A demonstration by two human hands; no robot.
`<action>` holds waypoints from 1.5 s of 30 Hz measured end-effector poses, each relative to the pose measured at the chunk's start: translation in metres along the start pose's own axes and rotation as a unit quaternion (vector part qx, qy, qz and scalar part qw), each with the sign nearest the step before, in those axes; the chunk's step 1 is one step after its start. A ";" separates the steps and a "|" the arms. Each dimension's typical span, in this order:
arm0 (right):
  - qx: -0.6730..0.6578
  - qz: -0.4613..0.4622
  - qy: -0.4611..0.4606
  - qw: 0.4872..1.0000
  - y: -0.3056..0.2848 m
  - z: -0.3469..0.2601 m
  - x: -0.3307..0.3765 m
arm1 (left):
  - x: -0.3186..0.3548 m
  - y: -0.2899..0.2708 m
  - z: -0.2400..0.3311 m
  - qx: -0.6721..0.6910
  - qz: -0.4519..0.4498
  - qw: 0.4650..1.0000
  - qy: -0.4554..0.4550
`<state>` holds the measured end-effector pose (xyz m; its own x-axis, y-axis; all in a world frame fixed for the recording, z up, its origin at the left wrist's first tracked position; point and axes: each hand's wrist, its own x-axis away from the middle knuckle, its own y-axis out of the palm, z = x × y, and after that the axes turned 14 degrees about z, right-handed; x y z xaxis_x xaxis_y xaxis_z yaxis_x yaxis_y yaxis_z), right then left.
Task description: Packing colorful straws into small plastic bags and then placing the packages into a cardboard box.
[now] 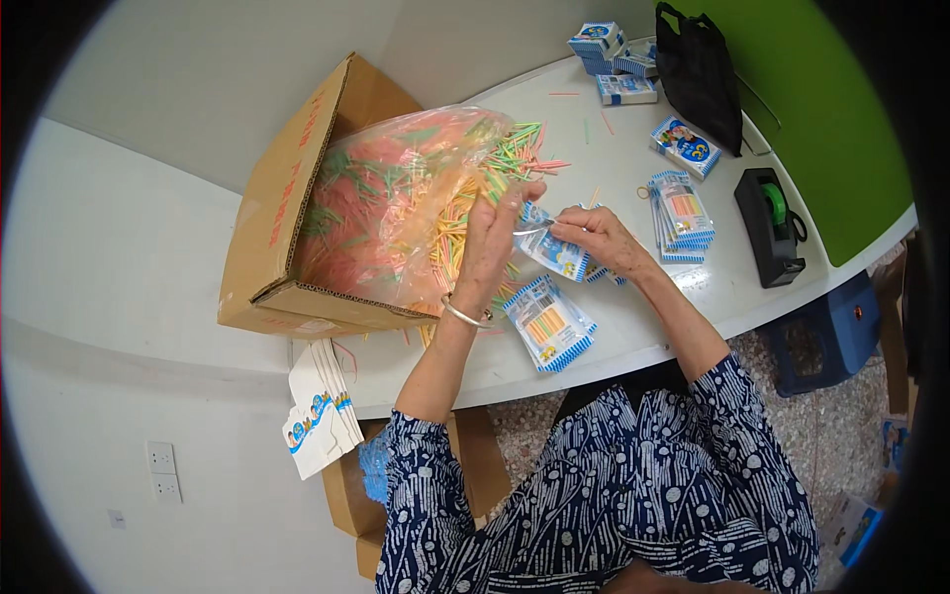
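Note:
A small blue-and-white plastic packet [556, 255] hangs tilted between my two hands above the table. My right hand [599, 238] pinches its upper edge with thumb and fingertips. At the packet's upper left corner, my left hand [492, 233] is closed on it, its fingers partly hidden. Just behind that hand, thin pink, green and yellow sticks [520, 153] spill from a large clear plastic bag [396, 198] lying in an open cardboard box [272, 208]. Closer to me lies a stack of packets [550, 325] filled with coloured sticks. More packets sit partly covered under the held one.
Another pile of packets [683, 213] lies right, beside a black tape dispenser [768, 228]. Small printed boxes [598, 42] and a black bag [698, 74] stand at the back. Flat white cartons [322, 416] jut past the near-left edge. A blue stool [821, 332] stands below right.

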<state>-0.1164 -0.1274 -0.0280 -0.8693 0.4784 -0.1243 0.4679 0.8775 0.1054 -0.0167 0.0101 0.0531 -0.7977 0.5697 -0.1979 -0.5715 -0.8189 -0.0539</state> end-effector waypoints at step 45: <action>-0.030 -0.031 0.090 0.995 -0.004 0.001 -0.001 | -0.013 -0.006 -0.021 -0.079 -0.063 0.993 0.064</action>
<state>-0.1170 -0.1315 -0.0289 -0.9128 0.4059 0.0449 0.4076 0.8987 0.1620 0.0008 0.0059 0.0350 -0.6851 0.6628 -0.3022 -0.6194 -0.7484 -0.2372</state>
